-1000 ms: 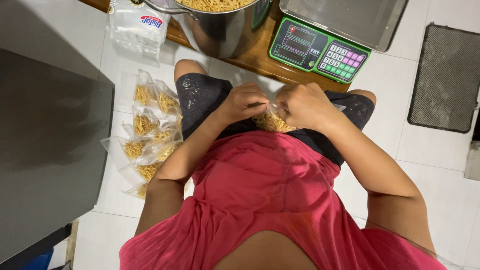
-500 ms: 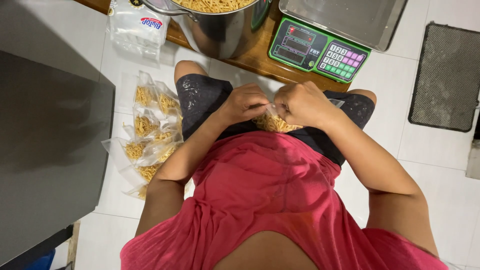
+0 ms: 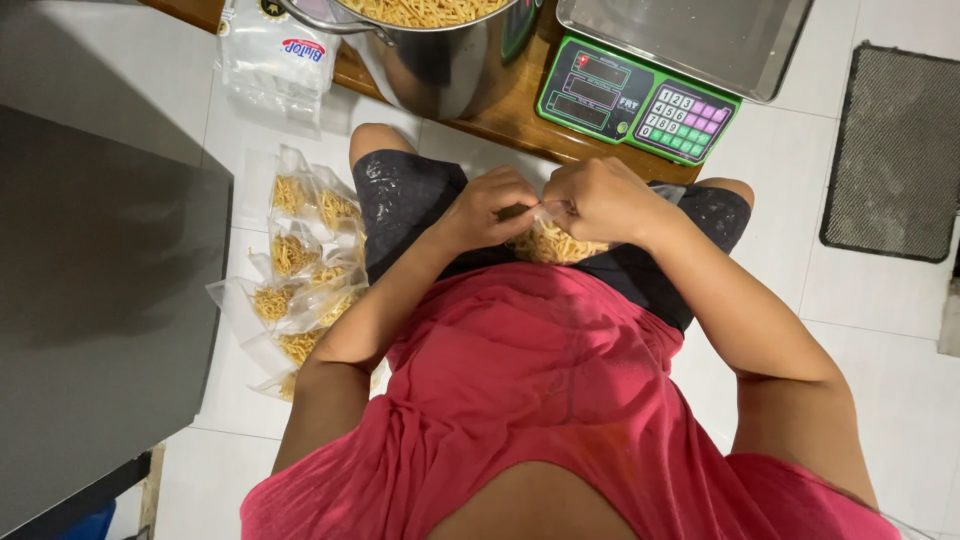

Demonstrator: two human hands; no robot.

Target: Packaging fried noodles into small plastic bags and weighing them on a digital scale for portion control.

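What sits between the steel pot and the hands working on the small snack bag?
In the head view, the edge of the wooden board and a strip of white tile floor lie between the steel pot and the left hand and right hand pinching the snack bag.

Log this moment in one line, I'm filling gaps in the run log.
left hand: pinching snack bag top | right hand: same | filled bags: floor, person's left

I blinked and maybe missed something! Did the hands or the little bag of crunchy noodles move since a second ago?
Almost nothing changed. Both the left hand and the right hand still pinch the top of the small clear bag of fried noodles over the lap, and nothing was let go. The filled bags on the floor, the steel pot and the green scale stayed put.
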